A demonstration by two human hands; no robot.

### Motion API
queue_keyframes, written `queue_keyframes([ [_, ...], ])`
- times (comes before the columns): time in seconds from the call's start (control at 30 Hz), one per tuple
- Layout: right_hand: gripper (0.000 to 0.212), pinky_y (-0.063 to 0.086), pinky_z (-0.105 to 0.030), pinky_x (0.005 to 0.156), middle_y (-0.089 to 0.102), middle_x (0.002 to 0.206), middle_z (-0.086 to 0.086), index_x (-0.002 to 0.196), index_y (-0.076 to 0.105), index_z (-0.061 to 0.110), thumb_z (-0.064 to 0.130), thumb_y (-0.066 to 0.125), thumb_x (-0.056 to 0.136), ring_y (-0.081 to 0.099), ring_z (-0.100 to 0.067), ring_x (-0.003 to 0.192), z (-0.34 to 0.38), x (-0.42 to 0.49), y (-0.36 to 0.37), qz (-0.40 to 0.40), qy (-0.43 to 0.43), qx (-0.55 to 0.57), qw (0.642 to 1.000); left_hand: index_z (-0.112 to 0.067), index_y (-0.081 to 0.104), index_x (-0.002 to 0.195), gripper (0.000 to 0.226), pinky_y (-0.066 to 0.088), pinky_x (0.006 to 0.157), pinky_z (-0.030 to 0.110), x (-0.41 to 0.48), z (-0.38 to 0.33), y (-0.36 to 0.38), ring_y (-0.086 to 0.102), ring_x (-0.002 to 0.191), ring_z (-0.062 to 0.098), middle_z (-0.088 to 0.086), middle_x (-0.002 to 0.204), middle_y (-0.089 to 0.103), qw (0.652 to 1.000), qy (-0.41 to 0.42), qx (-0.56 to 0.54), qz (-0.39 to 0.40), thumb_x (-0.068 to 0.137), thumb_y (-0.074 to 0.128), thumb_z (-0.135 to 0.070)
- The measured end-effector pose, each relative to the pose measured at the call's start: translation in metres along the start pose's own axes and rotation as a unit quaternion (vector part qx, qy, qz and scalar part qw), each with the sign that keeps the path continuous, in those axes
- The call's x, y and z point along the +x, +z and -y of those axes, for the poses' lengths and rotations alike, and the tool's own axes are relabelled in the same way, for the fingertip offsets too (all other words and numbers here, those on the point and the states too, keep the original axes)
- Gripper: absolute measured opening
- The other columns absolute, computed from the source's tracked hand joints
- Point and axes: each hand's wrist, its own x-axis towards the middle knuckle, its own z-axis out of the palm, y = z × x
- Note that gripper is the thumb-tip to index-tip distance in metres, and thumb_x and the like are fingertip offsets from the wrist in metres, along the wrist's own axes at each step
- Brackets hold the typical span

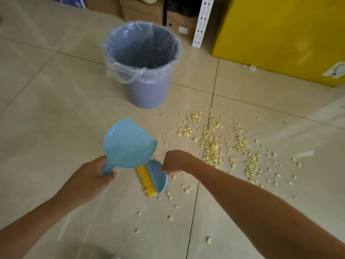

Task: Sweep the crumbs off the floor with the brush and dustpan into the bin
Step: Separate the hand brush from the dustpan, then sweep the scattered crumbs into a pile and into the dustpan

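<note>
Round grey plastic bin [147,94] behind light-blue plastic dustpan [128,143]; pale yellow crumbs [212,146] scattered right; blue yellow-bristled brush [152,177] just before dustpan.

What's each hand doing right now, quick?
Left hand: closed on the dustpan handle.
Right hand: closed on the brush.

Both bare forearms extend forward and downward, converging toward the centre. The left hand [93,174] is closed around the dustpan handle [106,168], thumb uppermost. The right hand [175,160] is clenched on the brush [155,176], wrist bent, knuckles facing up
</note>
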Motion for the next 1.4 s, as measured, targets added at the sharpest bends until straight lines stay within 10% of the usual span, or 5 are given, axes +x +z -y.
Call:
queue_keyframes([
  [0.23, 0.030, 0.051, -0.027, 0.072, 0.072, 0.076, 0.003, 0.086, 0.075, 0.008, 0.031, 0.058, 0.094, 0.065, -0.012, 0.073, -0.109, -0.044, -0.061, -0.045, 0.119, -0.024, 0.992, -0.035, 0.064, 0.104, 0.013, 0.055, 0.067, 0.038, 0.004, 0.003, 0.000, 0.069, 0.069, 0.014, -0.004, 0.077, 0.072, 0.998, 0.024, 0.032, 0.048, 0.093, 0.065, -0.030],
  [0.4, 0.034, 0.040, -0.022, 0.059, 0.070, 0.068, 0.009, 0.076, 0.076, 0.016, 0.037, 0.057, 0.094, 0.056, -0.002, 0.057, -0.059, -0.089, -0.056, -0.003, 0.041, 0.031, 0.999, -0.031, 0.064, 0.106, 0.013, 0.056, 0.070, 0.043, 0.007, 0.003, -0.005, 0.071, 0.076, 0.022, 0.000, 0.085, 0.074, 0.999, 0.023, -0.002, 0.043, 0.094, 0.064, -0.029],
  [0.73, 0.041, 0.046, -0.038, 0.079, 0.069, 0.112, -0.010, 0.113, 0.069, 0.015, 0.048, 0.058, 0.091, 0.062, -0.032, 0.107, 0.061, -0.073, 0.077, 0.066, -0.061, -0.011, 0.996, -0.030, 0.064, 0.100, 0.006, 0.054, 0.067, 0.038, 0.003, 0.013, 0.006, 0.066, 0.071, 0.017, 0.002, 0.082, 0.071, 0.997, 0.036, -0.028, 0.056, 0.094, 0.065, -0.029],
  [1.13, 0.037, 0.051, -0.034, 0.080, 0.070, 0.105, -0.004, 0.107, 0.070, 0.019, 0.049, 0.057, 0.090, 0.063, -0.023, 0.098, -0.112, -0.090, -0.011, -0.039, 0.133, -0.053, 0.989, -0.032, 0.062, 0.106, 0.012, 0.056, 0.071, 0.047, 0.016, -0.034, 0.030, 0.068, 0.075, 0.026, 0.002, 0.084, 0.071, 0.995, 0.065, -0.043, 0.066, 0.094, 0.063, -0.031],
  [1.4, 0.036, 0.054, -0.036, 0.078, 0.071, 0.090, -0.004, 0.091, 0.074, 0.014, 0.046, 0.057, 0.092, 0.065, -0.021, 0.084, -0.096, -0.127, -0.021, -0.029, 0.074, 0.021, 0.997, -0.025, 0.060, 0.090, 0.007, 0.045, 0.062, 0.036, 0.033, -0.056, 0.042, 0.056, 0.061, 0.019, 0.005, 0.076, 0.065, 0.994, 0.079, -0.057, 0.055, 0.092, 0.065, -0.028],
])
